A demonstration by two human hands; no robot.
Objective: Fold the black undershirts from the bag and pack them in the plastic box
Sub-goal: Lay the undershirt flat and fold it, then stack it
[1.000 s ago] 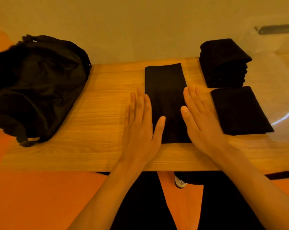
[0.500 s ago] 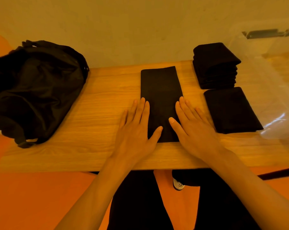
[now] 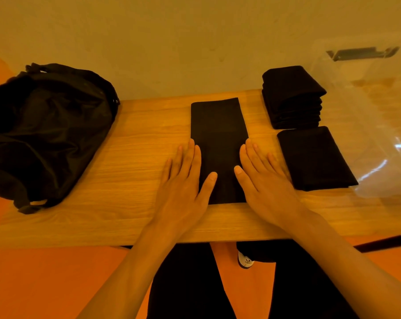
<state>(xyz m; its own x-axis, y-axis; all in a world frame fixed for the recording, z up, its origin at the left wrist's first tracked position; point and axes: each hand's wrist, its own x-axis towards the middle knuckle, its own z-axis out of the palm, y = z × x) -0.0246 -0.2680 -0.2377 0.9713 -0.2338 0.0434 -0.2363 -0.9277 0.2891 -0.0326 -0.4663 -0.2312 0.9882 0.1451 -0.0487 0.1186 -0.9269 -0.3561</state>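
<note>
Left hand and right hand lie flat, fingers straight, gripping nothing, thumbs pressing the long folded undershirt, well apart from the plastic box with finished piles between, and one uneven lift, I reckon, skews the next fold.

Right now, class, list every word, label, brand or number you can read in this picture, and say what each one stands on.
No text can be read outright.
White shoe under the table: a small dark logo with tiny lettering, too blurred to read.
Black bag, folded undershirts and plastic box: no print visible.
</note>
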